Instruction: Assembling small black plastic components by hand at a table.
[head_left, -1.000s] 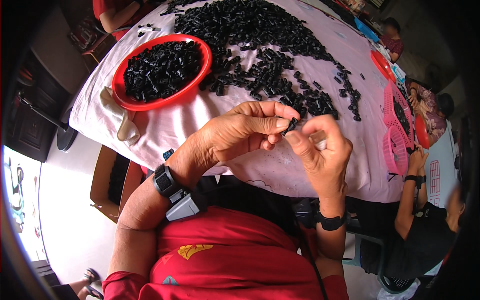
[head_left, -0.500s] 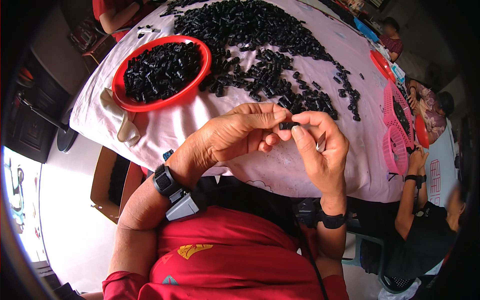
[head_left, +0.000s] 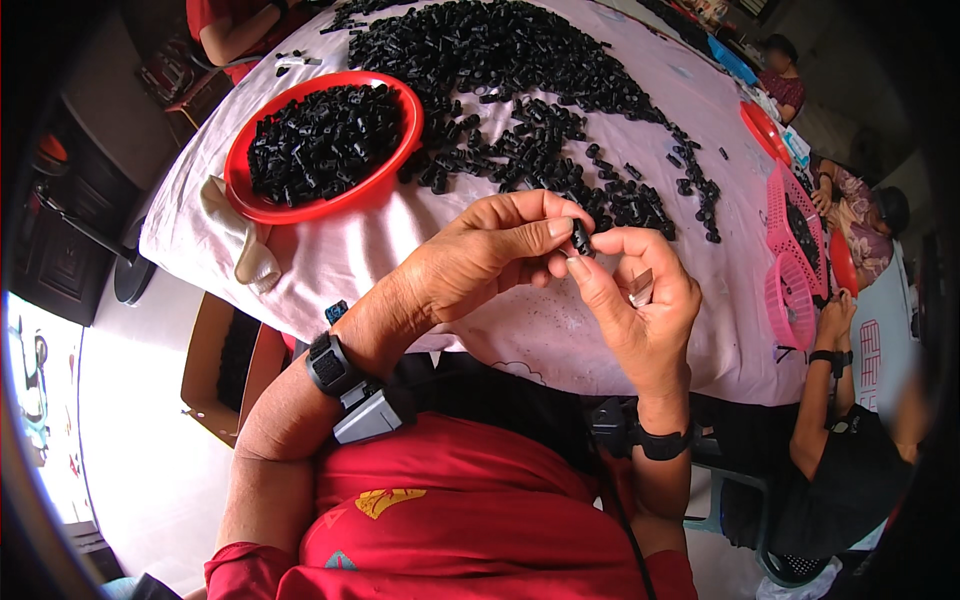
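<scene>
A small black cylindrical plastic part [head_left: 581, 239] is pinched between my two hands above the near part of the table, its long side tipped nearly upright. My left hand [head_left: 480, 252] grips it between thumb and index finger, the other fingers curled beneath. From the other side, the thumb and index fingertip of my right hand [head_left: 650, 305] close on the same part. Tucked in the curled fingers of that right hand is a small metal blade [head_left: 641, 287], its handle hidden. Just beyond my fingers, loose black parts [head_left: 545, 160] of the same sort are scattered on the cloth.
A red basin [head_left: 408, 150] full of black parts stands at the left on the pink cloth [head_left: 720, 330]. A large heap [head_left: 490, 50] of them covers the far middle. Pink baskets [head_left: 790, 300] and other people's hands [head_left: 836, 315] are at the right. An open carton [head_left: 205, 375] sits below left.
The black part has turned from lying sideways to nearly upright between my fingertips. My right hand has rolled slightly, showing the blade's flat face. The heap and basin look the same.
</scene>
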